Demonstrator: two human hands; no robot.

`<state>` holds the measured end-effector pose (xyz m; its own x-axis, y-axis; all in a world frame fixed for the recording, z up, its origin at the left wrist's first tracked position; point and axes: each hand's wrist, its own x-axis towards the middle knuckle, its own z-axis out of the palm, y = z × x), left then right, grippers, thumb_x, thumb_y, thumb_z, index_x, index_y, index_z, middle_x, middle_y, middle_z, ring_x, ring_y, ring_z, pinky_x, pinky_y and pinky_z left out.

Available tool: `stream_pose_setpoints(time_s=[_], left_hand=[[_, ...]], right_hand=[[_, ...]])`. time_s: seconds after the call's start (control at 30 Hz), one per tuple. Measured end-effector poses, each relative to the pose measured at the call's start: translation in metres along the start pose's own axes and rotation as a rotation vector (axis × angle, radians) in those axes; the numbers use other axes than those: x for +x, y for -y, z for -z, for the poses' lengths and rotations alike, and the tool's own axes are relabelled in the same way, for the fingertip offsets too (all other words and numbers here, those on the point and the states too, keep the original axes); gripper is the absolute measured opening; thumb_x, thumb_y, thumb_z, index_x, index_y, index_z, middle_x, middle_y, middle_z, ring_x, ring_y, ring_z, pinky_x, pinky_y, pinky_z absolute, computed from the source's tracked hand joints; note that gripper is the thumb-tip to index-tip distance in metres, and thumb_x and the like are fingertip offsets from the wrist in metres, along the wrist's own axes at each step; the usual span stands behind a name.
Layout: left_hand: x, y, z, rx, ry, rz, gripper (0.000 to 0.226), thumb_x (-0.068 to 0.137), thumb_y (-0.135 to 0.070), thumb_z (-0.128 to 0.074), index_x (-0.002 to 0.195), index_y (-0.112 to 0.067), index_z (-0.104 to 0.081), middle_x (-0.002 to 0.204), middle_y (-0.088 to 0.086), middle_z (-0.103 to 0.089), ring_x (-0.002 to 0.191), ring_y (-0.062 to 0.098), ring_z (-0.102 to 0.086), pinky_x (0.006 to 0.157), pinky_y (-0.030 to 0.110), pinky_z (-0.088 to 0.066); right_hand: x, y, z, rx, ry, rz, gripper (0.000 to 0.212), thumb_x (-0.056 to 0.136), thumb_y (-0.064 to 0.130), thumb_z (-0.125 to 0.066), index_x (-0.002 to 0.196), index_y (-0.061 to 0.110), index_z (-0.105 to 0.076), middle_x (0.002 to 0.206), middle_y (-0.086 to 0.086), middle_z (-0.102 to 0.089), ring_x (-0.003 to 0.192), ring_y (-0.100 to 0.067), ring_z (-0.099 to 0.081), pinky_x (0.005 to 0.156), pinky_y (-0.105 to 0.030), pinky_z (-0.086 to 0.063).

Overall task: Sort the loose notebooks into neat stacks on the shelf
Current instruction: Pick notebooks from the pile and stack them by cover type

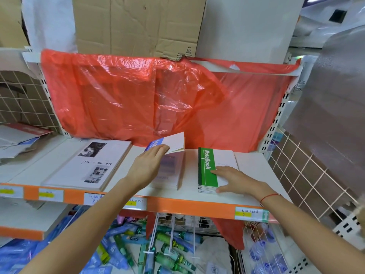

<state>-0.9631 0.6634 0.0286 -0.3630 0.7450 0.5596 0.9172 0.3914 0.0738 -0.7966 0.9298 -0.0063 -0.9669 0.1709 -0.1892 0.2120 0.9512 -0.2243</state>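
On the shelf, from the left: a squared stack of white photo-cover notebooks. Next, the left hand pinches a blue-spined notebook, tilted above a pale stack. Further right, the right hand lies flat, fingers straight, on a tidy green-spined stack. The sorting looks nearly finished; the blue one is not yet down.

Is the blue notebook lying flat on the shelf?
No, the left hand holds the blue notebook lifted and tilted above the shelf.
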Motion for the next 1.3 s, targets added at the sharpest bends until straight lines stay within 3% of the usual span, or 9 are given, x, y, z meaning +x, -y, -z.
stream_pose_setpoints(time_s=[0.13, 0.27, 0.47, 0.57, 0.7, 0.8, 1.03, 1.2, 1.3], left_hand=[[0.0, -0.001, -0.002, -0.008, 0.013, -0.011, 0.063, 0.062, 0.018, -0.066, 0.119, -0.007, -0.056, 0.116, 0.011, -0.064, 0.082, 0.03, -0.065, 0.054, 0.032, -0.05], [0.004, -0.006, -0.006, -0.016, -0.026, -0.062, 0.067, 0.06, 0.017, -0.07, 0.119, -0.01, -0.053, 0.116, 0.011, -0.065, 0.088, 0.028, -0.067, 0.058, 0.032, -0.053], [0.034, -0.039, -0.022, 0.031, -0.024, -0.224, 0.048, 0.071, 0.006, -0.044, 0.115, -0.01, -0.051, 0.111, 0.012, -0.065, 0.092, 0.027, -0.067, 0.07, 0.033, -0.055], [0.047, -0.067, -0.039, 0.051, 0.06, -0.277, 0.054, 0.068, 0.011, -0.042, 0.118, -0.008, -0.05, 0.116, 0.016, -0.062, 0.102, 0.031, -0.063, 0.08, 0.045, -0.052], [0.051, -0.096, -0.061, 0.075, 0.168, -0.317, 0.068, 0.063, 0.015, -0.063, 0.124, -0.009, -0.043, 0.12, 0.017, -0.057, 0.111, 0.036, -0.056, 0.086, 0.053, -0.047], [0.049, -0.114, -0.068, 0.097, 0.267, -0.329, 0.059, 0.078, 0.011, -0.05, 0.133, -0.009, -0.041, 0.133, 0.017, -0.045, 0.126, 0.034, -0.042, 0.097, 0.053, -0.038], [0.035, -0.11, -0.08, 0.016, 0.765, -0.246, 0.058, 0.1, -0.043, -0.035, 0.151, -0.023, -0.016, 0.158, 0.006, -0.009, 0.145, 0.025, -0.004, 0.11, 0.062, -0.013], [0.036, -0.105, -0.083, -0.098, 0.745, -0.173, 0.06, 0.099, -0.047, -0.036, 0.15, -0.021, -0.019, 0.158, 0.007, -0.009, 0.145, 0.024, -0.004, 0.116, 0.047, -0.014], [0.038, -0.106, -0.085, -0.116, 0.738, -0.145, 0.058, 0.1, -0.045, -0.037, 0.15, -0.02, -0.021, 0.157, 0.008, -0.012, 0.145, 0.025, -0.005, 0.116, 0.048, -0.013]], right_hand=[[0.001, -0.002, -0.001, -0.012, 0.005, 0.0, 0.08, 0.084, 0.051, -0.062, 0.149, 0.023, -0.024, 0.157, -0.001, -0.019, 0.144, -0.018, -0.014, 0.116, -0.042, -0.019], [-0.006, -0.007, 0.004, 0.077, -0.054, -0.083, 0.086, 0.076, 0.072, -0.051, 0.148, 0.032, -0.024, 0.157, 0.003, -0.019, 0.144, -0.016, -0.015, 0.115, -0.048, -0.019], [-0.035, -0.037, 0.024, 0.07, -0.228, -0.238, 0.062, 0.091, 0.053, -0.05, 0.145, 0.028, -0.032, 0.155, 0.0, -0.025, 0.142, -0.019, -0.021, 0.113, -0.05, -0.022], [-0.053, -0.051, 0.024, 0.033, -0.24, -0.293, 0.058, 0.094, 0.048, -0.046, 0.146, 0.026, -0.032, 0.155, -0.002, -0.025, 0.143, -0.019, -0.021, 0.113, -0.05, -0.023], [-0.071, -0.056, 0.023, 0.011, -0.264, -0.341, 0.055, 0.096, 0.044, -0.046, 0.146, 0.025, -0.032, 0.155, -0.002, -0.025, 0.143, -0.019, -0.021, 0.112, -0.052, -0.023], [-0.083, -0.054, 0.023, -0.022, -0.281, -0.374, 0.054, 0.097, 0.042, -0.044, 0.147, 0.024, -0.031, 0.155, 0.0, -0.025, 0.143, -0.017, -0.021, 0.112, -0.051, -0.022], [-0.094, -0.055, 0.015, 0.007, -0.261, -0.405, 0.055, 0.097, 0.045, -0.044, 0.146, 0.027, -0.031, 0.156, 0.0, -0.023, 0.143, -0.018, -0.019, 0.112, -0.056, -0.017], [-0.094, -0.049, 0.012, 0.028, -0.248, -0.398, 0.055, 0.097, 0.046, -0.043, 0.146, 0.028, -0.03, 0.156, 0.001, -0.021, 0.144, -0.017, -0.018, 0.113, -0.057, -0.015], [-0.093, -0.046, 0.012, 0.026, -0.243, -0.398, 0.055, 0.096, 0.046, -0.043, 0.147, 0.029, -0.03, 0.156, 0.001, -0.021, 0.144, -0.017, -0.018, 0.113, -0.058, -0.014]])
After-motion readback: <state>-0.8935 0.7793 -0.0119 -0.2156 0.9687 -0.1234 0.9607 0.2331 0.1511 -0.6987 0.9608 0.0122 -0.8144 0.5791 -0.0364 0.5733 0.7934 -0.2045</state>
